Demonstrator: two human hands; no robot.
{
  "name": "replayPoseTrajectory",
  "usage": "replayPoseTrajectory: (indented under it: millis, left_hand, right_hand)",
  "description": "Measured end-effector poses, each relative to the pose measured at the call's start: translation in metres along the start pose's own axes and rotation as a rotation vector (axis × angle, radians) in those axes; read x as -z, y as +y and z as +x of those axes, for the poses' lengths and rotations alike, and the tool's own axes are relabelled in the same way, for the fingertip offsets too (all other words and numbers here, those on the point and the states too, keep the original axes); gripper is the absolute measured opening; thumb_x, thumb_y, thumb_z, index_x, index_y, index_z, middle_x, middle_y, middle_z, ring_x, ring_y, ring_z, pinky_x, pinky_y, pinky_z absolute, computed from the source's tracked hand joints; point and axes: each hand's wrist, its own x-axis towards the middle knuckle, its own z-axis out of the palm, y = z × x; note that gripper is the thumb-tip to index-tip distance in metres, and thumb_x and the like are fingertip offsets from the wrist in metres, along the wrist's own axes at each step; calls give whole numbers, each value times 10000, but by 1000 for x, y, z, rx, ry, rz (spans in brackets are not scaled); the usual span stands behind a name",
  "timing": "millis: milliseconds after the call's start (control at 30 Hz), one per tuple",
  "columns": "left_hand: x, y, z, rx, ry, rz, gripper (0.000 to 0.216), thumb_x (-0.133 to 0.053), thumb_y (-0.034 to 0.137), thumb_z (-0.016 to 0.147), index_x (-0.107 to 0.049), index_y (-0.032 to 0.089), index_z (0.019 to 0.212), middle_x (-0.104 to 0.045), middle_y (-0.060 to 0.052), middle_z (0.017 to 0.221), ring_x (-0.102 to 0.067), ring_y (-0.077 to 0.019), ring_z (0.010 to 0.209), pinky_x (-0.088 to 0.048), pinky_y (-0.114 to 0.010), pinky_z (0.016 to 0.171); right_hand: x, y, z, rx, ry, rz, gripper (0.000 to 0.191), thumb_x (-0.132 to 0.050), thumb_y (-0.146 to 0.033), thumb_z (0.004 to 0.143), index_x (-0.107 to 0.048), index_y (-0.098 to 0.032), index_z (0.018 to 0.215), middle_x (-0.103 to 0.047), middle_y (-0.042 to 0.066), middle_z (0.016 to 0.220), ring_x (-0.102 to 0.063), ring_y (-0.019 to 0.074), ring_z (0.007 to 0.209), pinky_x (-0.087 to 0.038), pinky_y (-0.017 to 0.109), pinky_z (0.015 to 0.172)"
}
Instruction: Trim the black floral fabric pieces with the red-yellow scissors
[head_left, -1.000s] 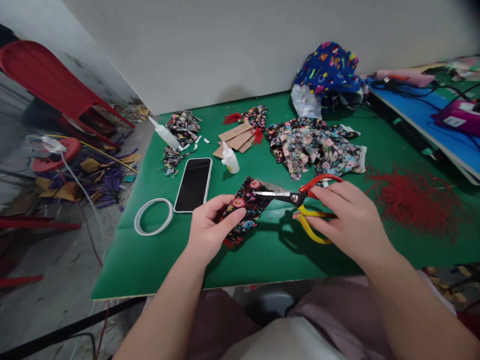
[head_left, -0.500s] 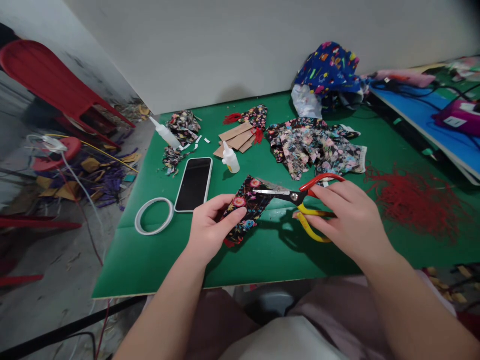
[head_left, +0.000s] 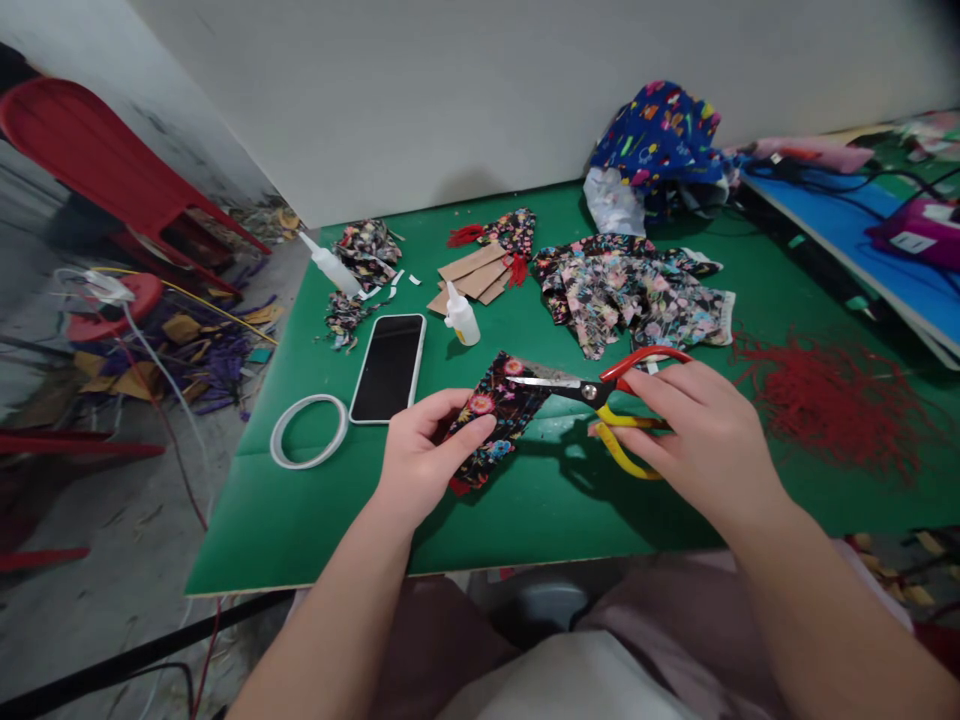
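Floral cloth piece [head_left: 513,408] is over green table [head_left: 315,535], pinched by left hand [head_left: 424,450], thumb on top. Its long axis goes slanting, far end toward right. Left hand is nearer, on left edge; right hand [head_left: 701,430] stays apart, at right, grasping scissors [head_left: 591,392]. One blade lies across far part; cannot tell where second is. Cloth: black, pink and blue flowers, red at near end.

1. The left grip [head_left: 420,455] covers the lower left of the floral cloth [head_left: 506,395]; some fingertips are hidden behind it.
2. The right grip [head_left: 701,430] hides parts of the scissors' [head_left: 591,391] handles.
3. The right edge cuts off the purple device [head_left: 915,240] and surface [head_left: 315,530].
4. Red threads [head_left: 840,405] blur together.
5. The small bottle's [head_left: 463,322] yellow mark is too small to read.
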Motion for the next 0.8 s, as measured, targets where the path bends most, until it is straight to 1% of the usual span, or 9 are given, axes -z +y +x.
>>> replayPoseTrajectory:
  millis: [100,267,367,500,567,633,700,800]
  left_hand:
    - [-2,2,0,5,11,2,229,-770,330,650,-730,180,818,-724,-27,761,-648,-152,656,-546,-245,612]
    - [-2,2,0,-8,2,-14,202,-772,307,652,-729,190,812,-724,-14,752,-642,-135,644,-538,-221,599]
    - [-2,1,0,0,-6,0,217,-767,321,659,-730,183,822,-724,-24,759,-645,-143,649,-542,-233,606]
    - [0,-1,0,9,4,7,232,-764,328,663,-729,181,839,-728,-34,789,-658,-160,683,-551,-253,633]
    - [1,-2,1,14,16,-8,239,-767,323,661,-728,185,852,-731,-33,804,-663,-163,701,-553,-254,640]
    - [2,-3,1,14,33,-22,246,-770,322,658,-728,190,862,-732,-30,815,-665,-163,712,-553,-254,647]
    - [2,-4,1,1,53,-32,246,-770,322,658,-728,193,862,-732,-29,819,-665,-162,717,-552,-254,657]
    - [2,-4,2,-26,83,-45,241,-768,316,662,-729,194,866,-732,-29,817,-665,-157,716,-549,-248,661]
  right_hand:
    - [0,0,0,-6,4,-12,287,-638,-340,780,-628,-160,1003,-629,67,812,-546,213,751,-460,349,680]
    - [-1,1,-1,6,4,-45,245,-596,-318,813,-630,-148,985,-632,68,800,-541,200,729,-457,332,671]
    - [-2,1,-1,4,5,-41,227,-583,-301,821,-634,-152,985,-633,63,788,-552,196,726,-457,324,669]
    - [-1,0,0,-88,35,43,204,-545,-280,833,-623,-181,994,-611,41,755,-557,196,720,-451,322,648]
    - [0,0,1,-122,46,84,231,-562,-308,821,-606,-182,1010,-591,40,767,-548,197,721,-451,328,655]
    - [0,-1,2,-131,27,111,300,-611,-351,787,-584,-181,1032,-575,43,802,-541,199,742,-453,331,671]
    - [-1,-1,2,-113,-11,124,361,-641,-375,763,-560,-177,1053,-567,50,841,-538,202,775,-455,331,693]
    - [-3,0,1,-65,-68,110,367,-619,-382,782,-540,-163,1066,-570,68,879,-538,215,820,-456,343,731]
